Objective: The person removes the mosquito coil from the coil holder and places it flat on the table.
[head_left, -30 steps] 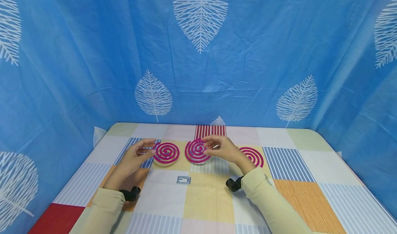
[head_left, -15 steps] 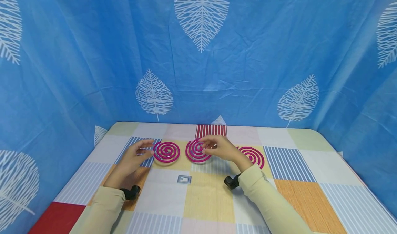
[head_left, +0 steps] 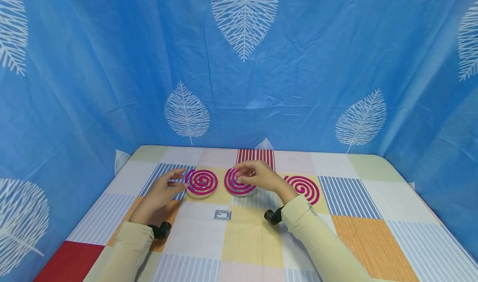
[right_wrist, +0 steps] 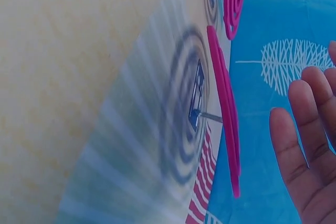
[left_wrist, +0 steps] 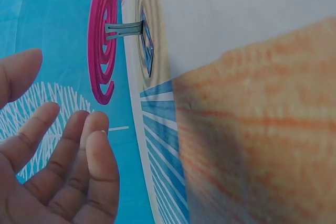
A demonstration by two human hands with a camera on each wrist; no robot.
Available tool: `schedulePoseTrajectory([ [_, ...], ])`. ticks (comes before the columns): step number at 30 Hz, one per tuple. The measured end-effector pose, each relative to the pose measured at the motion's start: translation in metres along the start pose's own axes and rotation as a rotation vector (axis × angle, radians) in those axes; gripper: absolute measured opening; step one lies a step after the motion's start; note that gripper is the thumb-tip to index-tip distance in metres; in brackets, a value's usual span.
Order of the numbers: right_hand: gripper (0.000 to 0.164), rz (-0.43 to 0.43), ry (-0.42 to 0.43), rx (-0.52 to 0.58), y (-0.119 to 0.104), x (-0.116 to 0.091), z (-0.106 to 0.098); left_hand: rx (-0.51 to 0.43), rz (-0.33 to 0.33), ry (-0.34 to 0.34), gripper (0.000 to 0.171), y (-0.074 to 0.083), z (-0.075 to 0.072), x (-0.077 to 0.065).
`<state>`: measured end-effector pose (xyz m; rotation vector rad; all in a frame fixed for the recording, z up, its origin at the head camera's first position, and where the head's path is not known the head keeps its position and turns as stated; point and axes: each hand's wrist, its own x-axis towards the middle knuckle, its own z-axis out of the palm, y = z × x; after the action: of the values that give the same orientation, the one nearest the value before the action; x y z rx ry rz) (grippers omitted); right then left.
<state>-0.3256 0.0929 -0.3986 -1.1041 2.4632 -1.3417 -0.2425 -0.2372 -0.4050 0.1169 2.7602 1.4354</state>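
Observation:
A pink mosquito coil (head_left: 202,181) stands raised above the table at the left, carried on a small metal stand (left_wrist: 126,28). Beside its left edge is my left hand (head_left: 160,192), fingers spread loosely and holding nothing; the left wrist view shows a gap between fingertips and coil. A second pink coil (head_left: 240,192), also propped on a metal stand (right_wrist: 210,116), is in the middle. My right hand (head_left: 263,176) hovers over its right side, hiding part of it, with relaxed fingers apart from the coil in the right wrist view.
A third pink mosquito coil (head_left: 301,187) is to the right, partly behind the right forearm. A flat metal stand (head_left: 222,214) with a cut-out lies in front. Patchwork cloth (head_left: 252,236) covers the table; a blue leaf-print curtain (head_left: 298,66) encloses it.
My right hand has shifted slightly left across the middle coil, uncovering more of the right coil. My left hand stays almost where it was beside the left coil.

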Motion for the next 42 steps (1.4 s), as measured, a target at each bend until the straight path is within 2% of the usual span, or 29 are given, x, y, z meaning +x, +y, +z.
schedulePoseTrajectory([
  [10,0.034,0.017,-0.001,0.054,-0.003,0.009,0.009,0.020,-0.042,0.028,0.057,0.000,0.005,0.006],
  [17,0.035,0.048,-0.010,0.063,-0.001,0.014,0.014,0.025,-0.096,0.050,0.057,0.000,0.009,0.009],
  [23,0.035,0.066,-0.019,0.066,-0.002,0.019,0.019,0.024,-0.081,0.050,0.053,0.001,0.011,0.010],
  [34,0.035,0.097,-0.024,0.043,-0.001,0.026,0.026,0.078,-0.131,0.088,0.053,-0.003,0.014,0.010],
  [42,0.035,0.142,-0.050,0.020,-0.002,0.034,0.031,0.115,-0.150,0.075,0.054,-0.004,0.013,0.010],
])
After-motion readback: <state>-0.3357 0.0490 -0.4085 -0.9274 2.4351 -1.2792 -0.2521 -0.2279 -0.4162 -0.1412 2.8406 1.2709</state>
